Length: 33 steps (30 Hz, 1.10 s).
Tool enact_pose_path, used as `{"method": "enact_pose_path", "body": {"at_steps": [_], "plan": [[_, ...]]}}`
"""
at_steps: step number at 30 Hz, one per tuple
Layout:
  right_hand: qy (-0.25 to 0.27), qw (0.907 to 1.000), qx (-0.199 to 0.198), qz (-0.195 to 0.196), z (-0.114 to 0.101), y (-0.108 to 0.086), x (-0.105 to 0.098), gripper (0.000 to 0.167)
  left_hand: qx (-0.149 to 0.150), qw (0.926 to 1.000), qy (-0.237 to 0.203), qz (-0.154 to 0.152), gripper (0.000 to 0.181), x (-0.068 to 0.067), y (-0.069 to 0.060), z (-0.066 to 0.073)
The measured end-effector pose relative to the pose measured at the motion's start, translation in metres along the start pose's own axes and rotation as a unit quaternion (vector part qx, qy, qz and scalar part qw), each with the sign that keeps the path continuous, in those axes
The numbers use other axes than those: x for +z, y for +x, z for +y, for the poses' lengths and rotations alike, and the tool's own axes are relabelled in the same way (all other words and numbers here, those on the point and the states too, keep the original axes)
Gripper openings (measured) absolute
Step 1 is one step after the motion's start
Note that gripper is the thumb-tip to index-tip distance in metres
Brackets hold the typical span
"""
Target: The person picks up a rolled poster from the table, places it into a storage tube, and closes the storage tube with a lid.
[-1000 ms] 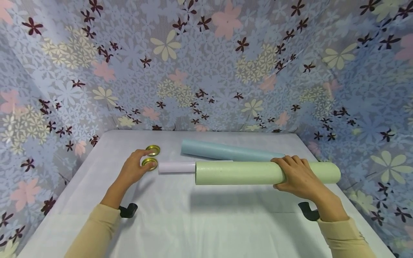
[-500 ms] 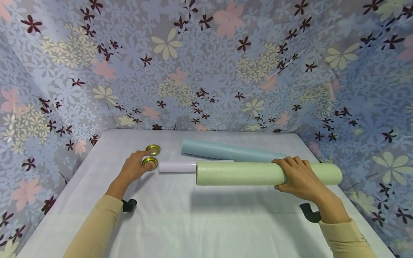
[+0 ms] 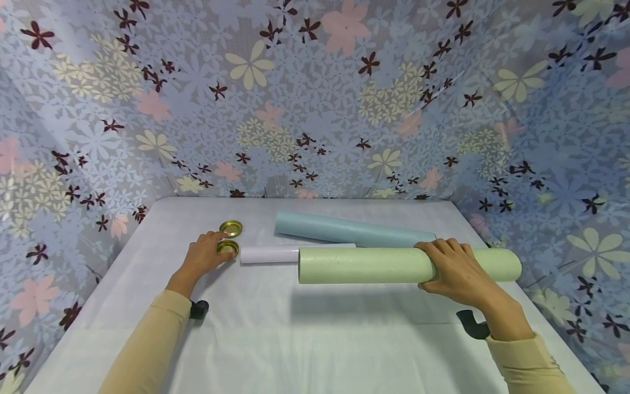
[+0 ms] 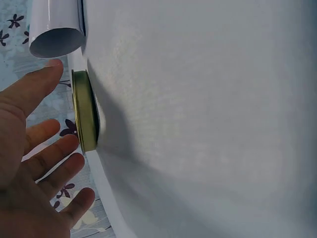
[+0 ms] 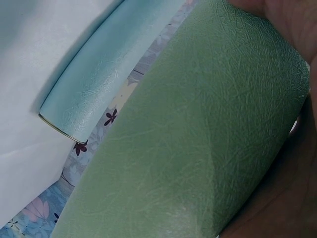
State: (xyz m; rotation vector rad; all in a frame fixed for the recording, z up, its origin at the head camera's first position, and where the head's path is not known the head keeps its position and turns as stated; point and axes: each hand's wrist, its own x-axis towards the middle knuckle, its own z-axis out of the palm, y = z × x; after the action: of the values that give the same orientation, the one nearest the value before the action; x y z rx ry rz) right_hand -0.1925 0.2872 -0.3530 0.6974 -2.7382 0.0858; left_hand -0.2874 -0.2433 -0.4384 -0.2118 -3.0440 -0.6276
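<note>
In the head view my right hand (image 3: 455,271) grips a pale green tube (image 3: 364,265) near its right part, holding it level above the table with a shadow below. The right wrist view shows the green tube (image 5: 163,139) up close with the palm against it. My left hand (image 3: 204,254) is at two gold ring-shaped lids. Its thumb and fingers are around the nearer lid (image 3: 228,246); the farther lid (image 3: 231,228) lies just beyond the fingertips. In the left wrist view the fingers are spread apart beside a gold lid (image 4: 85,111) resting on the table, without gripping it.
A white tube (image 3: 268,254) lies behind the green one, partly hidden by it. Farther back, a light blue tube (image 3: 344,229) lies at a slant. White cloth covers the table (image 3: 305,350), and a floral curtain (image 3: 315,109) hangs behind and at both sides.
My left wrist and forearm have shifted slightly forward and to the right, while the fingers stay at the lids. The green tube and right hand have hardly moved.
</note>
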Motion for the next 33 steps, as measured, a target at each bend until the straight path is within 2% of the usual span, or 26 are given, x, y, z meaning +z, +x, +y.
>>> {"method": "enact_pose_path", "body": {"at_steps": [5, 14, 26, 33], "plan": [[-0.002, 1.0000, 0.002, -0.001, -0.0004, 0.0004, -0.0007, 0.074, -0.002, 0.9998, 0.019, -0.007, 0.067, 0.0035, 0.0052, -0.0035], [-0.003, 1.0000, 0.005, -0.004, -0.0023, 0.0002, -0.0017, 0.075, -0.016, 0.9993, 0.027, -0.022, 0.071, 0.0034, 0.0090, -0.0024], [-0.005, 1.0000, 0.001, 0.002, -0.0022, -0.0002, -0.0006, 0.074, -0.007, 0.9988, 0.047, -0.012, 0.070, 0.0076, 0.0089, -0.0022], [-0.002, 1.0000, -0.002, 0.006, -0.0022, -0.0012, -0.0002, 0.074, -0.011, 0.9984, 0.054, -0.015, 0.070, 0.0099, 0.0105, -0.0020]]}}
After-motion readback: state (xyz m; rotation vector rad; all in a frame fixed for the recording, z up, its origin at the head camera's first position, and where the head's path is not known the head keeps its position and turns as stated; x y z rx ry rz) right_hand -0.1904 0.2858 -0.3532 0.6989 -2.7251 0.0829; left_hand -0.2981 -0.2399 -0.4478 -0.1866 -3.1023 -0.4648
